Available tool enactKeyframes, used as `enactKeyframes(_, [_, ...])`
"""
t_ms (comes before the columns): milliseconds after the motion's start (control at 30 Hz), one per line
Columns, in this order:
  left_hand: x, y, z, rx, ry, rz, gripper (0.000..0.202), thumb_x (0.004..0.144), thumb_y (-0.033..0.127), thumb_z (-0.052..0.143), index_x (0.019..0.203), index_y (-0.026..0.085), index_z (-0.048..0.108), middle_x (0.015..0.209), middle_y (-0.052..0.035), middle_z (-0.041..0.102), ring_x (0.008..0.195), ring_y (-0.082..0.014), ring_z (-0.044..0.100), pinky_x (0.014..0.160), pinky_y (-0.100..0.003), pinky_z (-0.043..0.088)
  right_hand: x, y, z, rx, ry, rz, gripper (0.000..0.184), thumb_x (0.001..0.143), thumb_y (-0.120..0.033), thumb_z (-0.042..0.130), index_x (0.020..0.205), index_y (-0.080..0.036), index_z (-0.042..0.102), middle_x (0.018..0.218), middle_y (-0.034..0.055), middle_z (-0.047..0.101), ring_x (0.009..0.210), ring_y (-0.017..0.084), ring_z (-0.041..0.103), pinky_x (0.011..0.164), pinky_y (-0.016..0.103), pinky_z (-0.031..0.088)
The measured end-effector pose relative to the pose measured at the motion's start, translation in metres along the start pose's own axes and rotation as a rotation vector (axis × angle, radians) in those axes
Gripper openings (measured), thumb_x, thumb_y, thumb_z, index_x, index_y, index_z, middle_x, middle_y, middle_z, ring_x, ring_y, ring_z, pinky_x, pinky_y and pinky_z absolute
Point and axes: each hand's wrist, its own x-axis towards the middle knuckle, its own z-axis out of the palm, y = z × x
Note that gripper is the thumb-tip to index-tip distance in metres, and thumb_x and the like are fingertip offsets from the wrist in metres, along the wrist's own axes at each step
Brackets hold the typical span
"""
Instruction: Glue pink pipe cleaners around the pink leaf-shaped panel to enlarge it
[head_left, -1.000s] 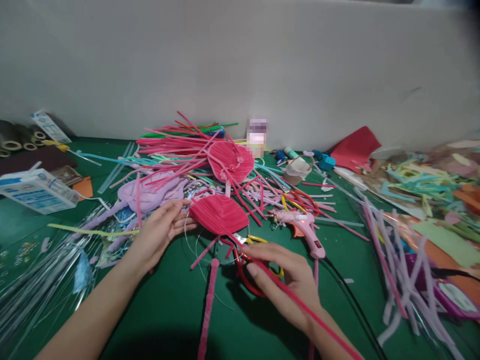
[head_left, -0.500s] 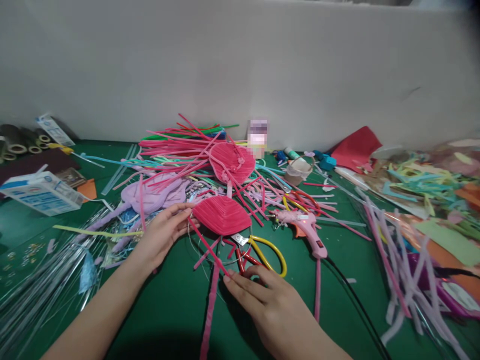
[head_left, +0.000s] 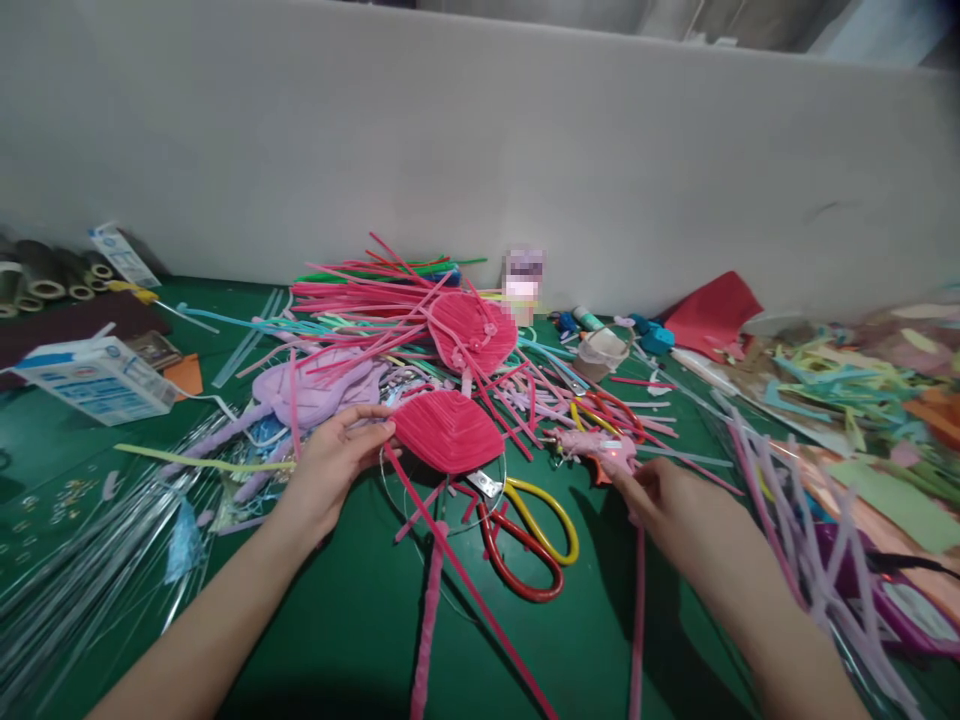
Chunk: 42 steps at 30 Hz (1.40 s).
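My left hand (head_left: 346,455) pinches the left tip of a deep pink, leaf-shaped piece (head_left: 450,432) made of rows of fuzzy pipe cleaner. From that tip a loose pink pipe cleaner (head_left: 480,600) runs down to the right. My right hand (head_left: 686,515) has its fingers closed at the handle of a pink glue gun (head_left: 592,447) lying on the table; the hand hides most of the handle. Scissors (head_left: 536,545) with one red and one yellow handle lie below the leaf shape. A wrapped pink stem (head_left: 427,620) and a thin wire loop are beside them.
Behind lie a round pink pipe-cleaner piece (head_left: 471,332), a lilac piece (head_left: 322,388) and heaped pipe cleaners. Silver wires (head_left: 112,545) and a white-blue box (head_left: 97,378) are at left. Lilac strips (head_left: 780,520) and paper scraps cover the right. A grey panel (head_left: 375,140) stands behind.
My right hand has let go of the pink pipe cleaner and moved right to the glue gun. The pipe cleaner's free end now hangs toward the front. My left hand keeps its hold.
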Motion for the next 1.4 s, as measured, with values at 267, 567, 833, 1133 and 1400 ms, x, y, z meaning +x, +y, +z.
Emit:
enactKeyframes(267, [0.002, -0.005, 0.0, 0.175, 0.097, 0.05, 0.039, 0.062, 0.028, 0.079, 0.098, 0.015, 0.069, 0.067, -0.0036, 0.074, 0.068, -0.0199, 0.071, 0.066, -0.027, 0.054, 0.003, -0.008, 0.006, -0.236, -0.088, 0.096, 0.05, 0.086, -0.067, 0.041, 0.078, -0.019, 0.053, 0.075, 0.013, 0.067, 0.067, 0.029, 0.067, 0.053, 0.031, 0.039])
enactKeyframes(567, [0.008, -0.013, -0.003, 0.151, 0.02, -0.017, 0.031, 0.072, 0.043, 0.073, 0.09, 0.017, 0.073, 0.082, -0.0034, 0.075, 0.073, -0.0179, 0.067, 0.066, -0.026, 0.053, 0.005, -0.005, 0.007, -0.229, -0.273, 0.104, 0.053, 0.084, -0.07, 0.044, 0.087, -0.017, 0.051, 0.078, 0.0141, 0.068, 0.074, 0.031, 0.069, 0.054, 0.031, 0.04])
enactKeyframes(833, [0.01, -0.013, -0.006, 0.096, -0.062, -0.135, 0.026, 0.067, 0.038, 0.078, 0.08, 0.016, 0.073, 0.075, -0.0027, 0.072, 0.064, -0.0147, 0.065, 0.059, -0.023, 0.052, 0.011, -0.009, 0.012, -0.153, -0.194, 0.171, 0.046, 0.087, -0.058, 0.039, 0.095, -0.015, 0.054, 0.08, 0.017, 0.069, 0.076, 0.033, 0.068, 0.057, 0.033, 0.042])
enactKeyframes(1133, [0.005, -0.012, 0.001, 0.019, -0.107, -0.139, 0.021, 0.07, 0.032, 0.077, 0.082, 0.017, 0.07, 0.079, -0.0022, 0.072, 0.069, -0.0152, 0.067, 0.063, -0.027, 0.056, 0.002, -0.02, -0.03, 0.195, 0.252, 0.167, 0.053, 0.069, -0.062, 0.052, 0.102, -0.02, 0.048, 0.069, 0.0065, 0.061, 0.06, 0.027, 0.061, 0.051, 0.031, 0.041])
enactKeyframes(1400, [0.002, -0.015, 0.007, -0.025, -0.183, -0.124, 0.018, 0.078, 0.034, 0.071, 0.087, 0.019, 0.072, 0.088, -0.0048, 0.076, 0.079, -0.018, 0.07, 0.071, -0.028, 0.056, -0.02, -0.09, -0.013, 0.392, 0.281, -0.193, 0.04, 0.075, -0.056, 0.059, 0.09, -0.023, 0.042, 0.055, -0.0064, 0.048, 0.038, 0.013, 0.044, 0.041, 0.023, 0.033])
